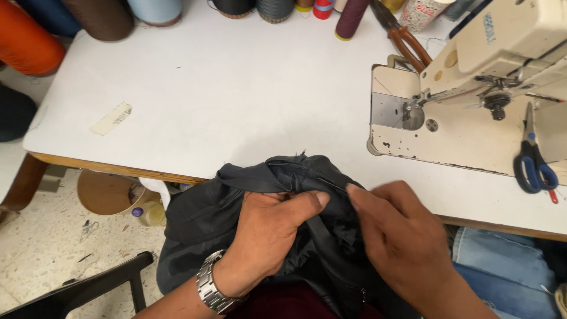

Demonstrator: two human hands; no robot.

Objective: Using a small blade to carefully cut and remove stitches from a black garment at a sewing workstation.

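White table (236,100), hands pinching black fabric (201,218)

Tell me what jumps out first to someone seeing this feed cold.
Both hands at bottom centre: the left hand, a metal watch on its wrist, and the right hand pinch a bunched black garment at the table's near edge. To the right stands a cream sewing machine with blue-handled scissors on its bed. Thread cones line the white table at the back.
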